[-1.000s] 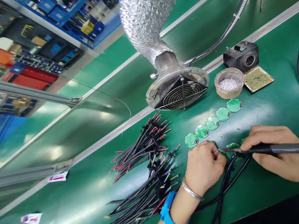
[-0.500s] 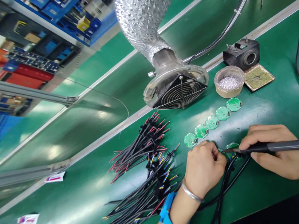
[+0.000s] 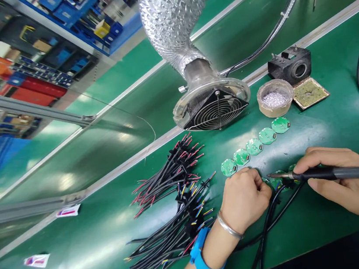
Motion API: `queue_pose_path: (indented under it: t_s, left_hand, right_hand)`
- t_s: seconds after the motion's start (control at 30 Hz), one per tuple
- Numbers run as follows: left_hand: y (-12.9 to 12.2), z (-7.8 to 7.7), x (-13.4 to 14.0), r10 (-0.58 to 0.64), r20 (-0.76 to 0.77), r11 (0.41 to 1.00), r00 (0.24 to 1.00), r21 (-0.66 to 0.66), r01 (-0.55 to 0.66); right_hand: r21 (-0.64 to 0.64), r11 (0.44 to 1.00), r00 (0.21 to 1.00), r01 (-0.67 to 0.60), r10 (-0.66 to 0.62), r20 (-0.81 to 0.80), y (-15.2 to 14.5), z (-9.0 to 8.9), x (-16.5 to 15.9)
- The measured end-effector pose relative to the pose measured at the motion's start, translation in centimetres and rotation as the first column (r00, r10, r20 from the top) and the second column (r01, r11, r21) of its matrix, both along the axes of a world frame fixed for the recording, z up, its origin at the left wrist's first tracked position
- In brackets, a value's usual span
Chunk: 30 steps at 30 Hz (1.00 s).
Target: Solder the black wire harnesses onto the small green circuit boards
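Green bench (image 3: pixel 347 130), blue shelves (image 3: pixel 68 17) beyond, silver hose (image 3: pixel 177 20) and round fan (image 3: pixel 219 111) hanging above. Toward the back, a bowl (image 3: pixel 274 110) of shiny bits, next to a black metal stand (image 3: pixel 282 72) and a square pad (image 3: pixel 311 93). In front of the bowl, five round green boards (image 3: pixel 254 146) in a slanting row. Farther left, red-tipped cables (image 3: pixel 167 171) in one heap, yellow-and-blue-tipped cables (image 3: pixel 167 244) in another, just below. Pinched between thumb and fingers of the right hand (image 3: pixel 348 196), a soldering iron (image 3: pixel 353 172), tip at a round board (image 3: pixel 276 183) between both hands; cannot tell whether touching. Left hand (image 3: pixel 248 193) curled close beside that board, fingertips partly hidden; cannot tell what, if anything, pinched there. Down from the boards, loose black cables (image 3: pixel 265 229) toward the front edge.
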State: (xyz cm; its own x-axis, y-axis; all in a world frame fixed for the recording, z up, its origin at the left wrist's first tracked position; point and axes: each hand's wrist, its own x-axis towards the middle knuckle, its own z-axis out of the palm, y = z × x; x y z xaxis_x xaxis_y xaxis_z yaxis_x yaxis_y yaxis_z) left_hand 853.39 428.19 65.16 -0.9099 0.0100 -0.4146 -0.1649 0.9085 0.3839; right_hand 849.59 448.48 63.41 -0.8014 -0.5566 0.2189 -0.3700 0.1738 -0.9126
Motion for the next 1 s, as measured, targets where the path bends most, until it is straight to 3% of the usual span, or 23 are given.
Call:
queue_pose_path:
  t_s: [0.27, 0.53, 0.83, 1.0]
  left_hand:
    - [-0.2, 0.3, -0.1, -0.034, 0.022, 0.999, 0.999, -0.012, 0.034]
    - [-1.5, 0.6, 1.1, -0.106, -0.056, 0.980, 0.993, 0.166, 0.114]
    - [-1.0, 0.3, 1.8, -0.072, -0.085, 0.989, 0.994, 0.126, 0.082]
    - [-0.8, 0.2, 1.7, -0.098, -0.064, 0.994, 0.993, 0.039, 0.100]
  right_hand:
    - [0.034, 0.999, 0.999, 0.020, -0.021, 0.027, 0.0, -0.3, -0.1]
    - [0.093, 0.995, 0.999, -0.037, 0.036, 0.007, -0.4, 0.1, -0.5]
    - [0.106, 0.992, 0.998, -0.065, 0.065, -0.004, -0.2, 0.1, -0.5]
    - [0.103, 0.991, 0.996, -0.083, 0.084, -0.007, -0.3, 0.1, -0.7]
